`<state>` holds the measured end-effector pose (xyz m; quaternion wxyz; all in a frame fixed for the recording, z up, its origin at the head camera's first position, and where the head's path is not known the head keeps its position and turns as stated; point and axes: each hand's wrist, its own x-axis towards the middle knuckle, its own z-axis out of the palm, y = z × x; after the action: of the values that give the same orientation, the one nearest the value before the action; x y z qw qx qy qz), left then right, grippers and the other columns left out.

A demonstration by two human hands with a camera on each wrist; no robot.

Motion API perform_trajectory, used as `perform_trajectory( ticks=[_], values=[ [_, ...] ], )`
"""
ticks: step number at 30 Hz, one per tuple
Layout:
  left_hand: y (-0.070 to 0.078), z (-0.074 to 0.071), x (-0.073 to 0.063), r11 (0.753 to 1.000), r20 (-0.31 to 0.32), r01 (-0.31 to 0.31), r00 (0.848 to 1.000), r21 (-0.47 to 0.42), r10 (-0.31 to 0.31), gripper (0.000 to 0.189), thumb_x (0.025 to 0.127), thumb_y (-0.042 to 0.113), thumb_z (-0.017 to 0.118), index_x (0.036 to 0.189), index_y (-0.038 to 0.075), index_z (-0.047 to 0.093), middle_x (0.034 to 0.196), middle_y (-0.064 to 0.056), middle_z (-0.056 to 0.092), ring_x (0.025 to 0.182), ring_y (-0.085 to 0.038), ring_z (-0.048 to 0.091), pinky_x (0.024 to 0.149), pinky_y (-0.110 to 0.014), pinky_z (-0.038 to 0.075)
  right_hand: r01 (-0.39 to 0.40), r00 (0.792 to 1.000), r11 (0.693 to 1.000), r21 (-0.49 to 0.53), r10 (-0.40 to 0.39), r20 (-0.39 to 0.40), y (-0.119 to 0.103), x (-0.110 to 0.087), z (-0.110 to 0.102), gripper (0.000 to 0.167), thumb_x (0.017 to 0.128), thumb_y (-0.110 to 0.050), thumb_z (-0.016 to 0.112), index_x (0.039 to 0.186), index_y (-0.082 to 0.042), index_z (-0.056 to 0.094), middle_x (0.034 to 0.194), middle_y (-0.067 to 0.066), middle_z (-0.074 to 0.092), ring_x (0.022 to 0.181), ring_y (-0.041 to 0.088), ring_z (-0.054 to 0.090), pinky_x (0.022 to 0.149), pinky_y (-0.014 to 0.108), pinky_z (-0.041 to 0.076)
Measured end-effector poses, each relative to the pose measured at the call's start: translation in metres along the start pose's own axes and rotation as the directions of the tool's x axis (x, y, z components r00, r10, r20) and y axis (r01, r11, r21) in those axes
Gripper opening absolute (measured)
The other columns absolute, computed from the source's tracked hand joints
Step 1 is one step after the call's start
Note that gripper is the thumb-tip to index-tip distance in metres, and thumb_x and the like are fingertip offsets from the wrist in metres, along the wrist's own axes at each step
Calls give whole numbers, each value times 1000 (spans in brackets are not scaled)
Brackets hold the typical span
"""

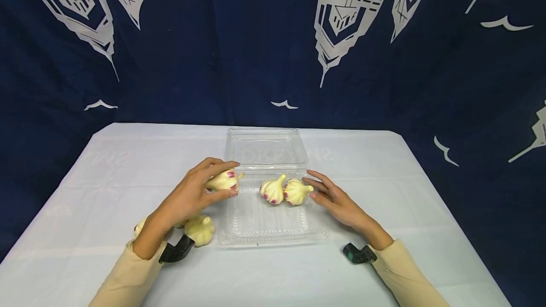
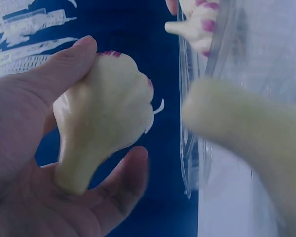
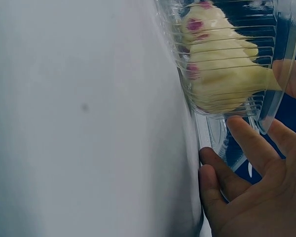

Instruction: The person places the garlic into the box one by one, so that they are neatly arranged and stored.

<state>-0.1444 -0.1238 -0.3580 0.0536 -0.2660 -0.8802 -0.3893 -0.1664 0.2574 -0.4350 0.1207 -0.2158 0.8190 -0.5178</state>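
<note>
A garlic bulb [image 2: 106,103] with purple patches is held between the thumb and fingers of my left hand [image 1: 194,191], over the left edge of the clear plastic container [image 1: 264,231]. Two more garlic bulbs, one pale [image 1: 272,190] and one beside it [image 1: 295,192], lie in the container's base, side by side. My right hand [image 1: 341,203] is at the container's right side with its fingers spread and slightly bent. In the right wrist view its fingertips [image 3: 239,126] come up to the container's wall; whether they press on it I cannot tell.
The container's lid [image 1: 265,148] is laid back behind its base. Near my left wrist a loose garlic bulb [image 1: 199,230] lies on the white table [image 1: 277,278], with others partly hidden by the forearm. A dark blue printed cloth [image 1: 170,60] hangs behind the table.
</note>
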Motion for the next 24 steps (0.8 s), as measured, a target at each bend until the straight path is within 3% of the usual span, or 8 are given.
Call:
perform_trajectory(
  ticks=[9,14,19,24],
  values=[
    [16,7,2,1000,16,6,1000,1,-6,63,83,27,83,141,28,58,128,0,43,91,-13,56,80,-32,50,1,1000,1000,0,-1,8,-2,0,1,60,106,-26,52,159,-23,24,157,10,42,147,33,35,112,57,33],
    [20,7,8,999,88,-33,996,13,32,66,89,22,77,149,25,49,135,-2,43,100,-15,58,87,-36,51,-2,1000,1000,-11,3,5,-3,-1,1,59,106,-26,52,158,-24,24,157,9,42,147,32,36,112,51,35],
    [23,8,12,996,164,-79,984,40,72,69,95,13,69,155,23,38,143,-7,38,104,-18,60,88,-35,51,-3,1000,1000,-4,3,4,-2,-1,1,59,106,-26,52,158,-25,24,157,9,42,147,33,35,113,55,33],
    [27,11,17,989,170,-144,976,27,137,62,93,14,71,150,19,46,141,-6,45,111,-18,59,92,-37,52,9,1000,1000,-10,-9,1,-1,0,0,60,106,-25,52,159,-22,24,157,10,42,146,35,35,112,60,33]
  ],
)
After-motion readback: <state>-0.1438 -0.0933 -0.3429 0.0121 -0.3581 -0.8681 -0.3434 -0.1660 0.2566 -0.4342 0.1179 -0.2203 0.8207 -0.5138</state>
